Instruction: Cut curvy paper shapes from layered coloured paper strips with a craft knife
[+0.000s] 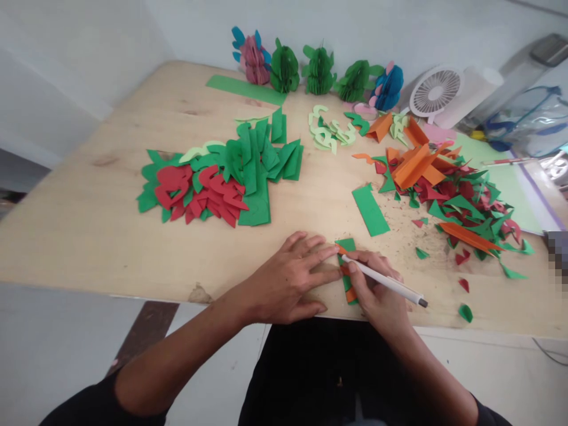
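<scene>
Hands (293,277) on pen (387,281), green paper (349,244).

pen (390,283): smooth plastic | strip (349,243): matt paper | scraps (467,189): matt paper, creased | table (195,251): smooth knotted wood | fan (437,92): smooth plastic | bag (542,105): clear glossy plastic | sleeve (100,397): matt cloth

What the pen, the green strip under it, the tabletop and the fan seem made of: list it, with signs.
Pen: probably plastic, white and smooth, going by its even barrel.
Green strip: paper or thin card, matte, with a straight-cut edge.
Tabletop: wood or wood-look board, pale, dull; knot-like marks show.
Fan: likely plastic, white; the ribbed grille looks moulded.
</scene>
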`<state>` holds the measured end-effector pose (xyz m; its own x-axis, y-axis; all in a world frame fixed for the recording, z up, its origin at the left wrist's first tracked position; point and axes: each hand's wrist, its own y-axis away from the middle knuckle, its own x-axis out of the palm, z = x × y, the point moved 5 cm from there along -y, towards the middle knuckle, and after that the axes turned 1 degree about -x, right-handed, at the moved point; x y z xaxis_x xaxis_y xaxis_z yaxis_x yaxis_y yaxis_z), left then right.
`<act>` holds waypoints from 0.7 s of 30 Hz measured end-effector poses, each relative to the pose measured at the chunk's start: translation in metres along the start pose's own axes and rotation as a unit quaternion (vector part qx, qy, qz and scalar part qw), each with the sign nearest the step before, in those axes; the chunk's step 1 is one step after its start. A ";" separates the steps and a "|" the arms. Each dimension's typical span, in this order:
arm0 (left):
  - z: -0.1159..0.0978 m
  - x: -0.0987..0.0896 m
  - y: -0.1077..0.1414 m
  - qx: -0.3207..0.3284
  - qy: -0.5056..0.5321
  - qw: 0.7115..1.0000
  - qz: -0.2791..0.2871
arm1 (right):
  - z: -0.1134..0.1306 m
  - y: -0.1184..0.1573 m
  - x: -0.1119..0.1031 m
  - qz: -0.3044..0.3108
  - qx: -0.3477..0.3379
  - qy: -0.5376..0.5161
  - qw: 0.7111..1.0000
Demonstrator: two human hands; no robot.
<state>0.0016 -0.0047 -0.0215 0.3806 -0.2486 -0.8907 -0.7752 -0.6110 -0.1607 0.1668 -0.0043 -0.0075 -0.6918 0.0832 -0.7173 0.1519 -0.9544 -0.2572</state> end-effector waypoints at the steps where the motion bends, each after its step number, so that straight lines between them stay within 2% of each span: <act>1: 0.000 0.000 0.000 0.000 0.000 1.000 0.000 | -0.001 0.000 0.000 -0.002 0.003 -0.002 1.000; 6: 0.000 0.000 0.000 0.002 0.002 1.000 -0.007 | -0.002 0.002 -0.001 -0.005 0.015 -0.004 1.000; 21: 0.000 0.000 -0.001 0.002 -0.002 1.000 -0.004 | 0.001 0.001 -0.003 -0.008 -0.015 0.021 1.000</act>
<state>0.0021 -0.0046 -0.0216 0.3844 -0.2400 -0.8914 -0.7742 -0.6097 -0.1697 0.1681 -0.0060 -0.0048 -0.6636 0.1104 -0.7399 0.1630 -0.9440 -0.2870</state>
